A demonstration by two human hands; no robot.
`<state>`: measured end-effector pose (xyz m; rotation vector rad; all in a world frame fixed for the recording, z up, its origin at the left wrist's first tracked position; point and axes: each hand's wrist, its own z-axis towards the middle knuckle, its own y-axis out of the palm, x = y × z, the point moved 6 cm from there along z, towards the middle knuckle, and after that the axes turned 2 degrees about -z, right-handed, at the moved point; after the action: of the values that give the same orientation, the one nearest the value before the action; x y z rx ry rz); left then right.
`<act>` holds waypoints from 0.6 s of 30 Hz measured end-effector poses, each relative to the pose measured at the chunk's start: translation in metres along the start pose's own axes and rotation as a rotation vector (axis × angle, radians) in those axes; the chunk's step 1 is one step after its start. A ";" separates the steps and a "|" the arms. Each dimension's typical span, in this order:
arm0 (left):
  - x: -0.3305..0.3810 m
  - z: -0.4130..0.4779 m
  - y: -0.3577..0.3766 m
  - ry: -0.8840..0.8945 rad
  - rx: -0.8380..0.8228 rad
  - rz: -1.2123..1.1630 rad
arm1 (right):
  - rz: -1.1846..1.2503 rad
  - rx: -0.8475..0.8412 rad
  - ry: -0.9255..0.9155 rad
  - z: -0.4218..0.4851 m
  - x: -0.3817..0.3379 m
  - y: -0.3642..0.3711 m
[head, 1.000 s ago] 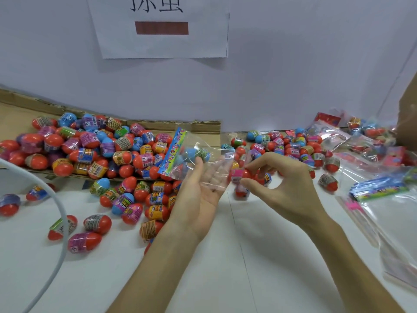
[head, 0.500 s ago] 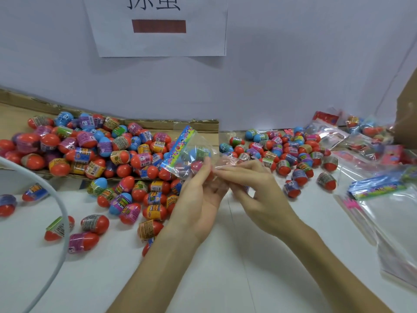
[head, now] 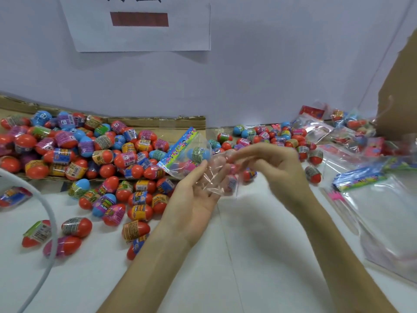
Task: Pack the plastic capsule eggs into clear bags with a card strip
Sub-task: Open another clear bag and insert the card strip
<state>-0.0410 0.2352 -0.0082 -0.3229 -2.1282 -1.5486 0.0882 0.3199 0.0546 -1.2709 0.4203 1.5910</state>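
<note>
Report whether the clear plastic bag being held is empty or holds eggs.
Holds eggs: a blue capsule egg and a pink capsule egg show through the clear plastic bag, beside its colourful card strip.

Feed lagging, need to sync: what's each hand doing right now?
Left hand: holds the clear bag, thumb on it.
Right hand: at the bag's mouth, blurred; cannot be told.

1. Cardboard flat (head: pixel 158 121) back left; capsule eggs (head: pixel 67 143) heaped on it.
2. Loose eggs (head: pixel 135 199) on surface (head: pixel 248 245) before it.
3. Clear bag (head: pixel 196 154) centre, card strip (head: pixel 180 146) inside.
4. Smaller egg heap (head: pixel 270 134) behind bag.
5. Empty bags (head: pixel 383 211) far right.
</note>
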 end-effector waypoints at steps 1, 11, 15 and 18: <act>-0.001 -0.001 0.001 -0.010 0.002 -0.006 | 0.050 0.149 0.085 0.003 0.008 -0.018; -0.007 -0.004 0.003 -0.036 0.044 0.045 | 0.689 0.675 0.460 -0.011 0.060 -0.106; -0.005 -0.005 0.002 -0.030 0.024 0.034 | 0.826 0.581 0.423 -0.006 0.056 -0.094; -0.003 -0.005 0.003 -0.024 -0.009 0.068 | 0.545 0.527 0.404 -0.001 0.054 -0.088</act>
<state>-0.0361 0.2320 -0.0056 -0.4143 -2.1064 -1.5236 0.1675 0.3827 0.0336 -1.1018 1.4397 1.4911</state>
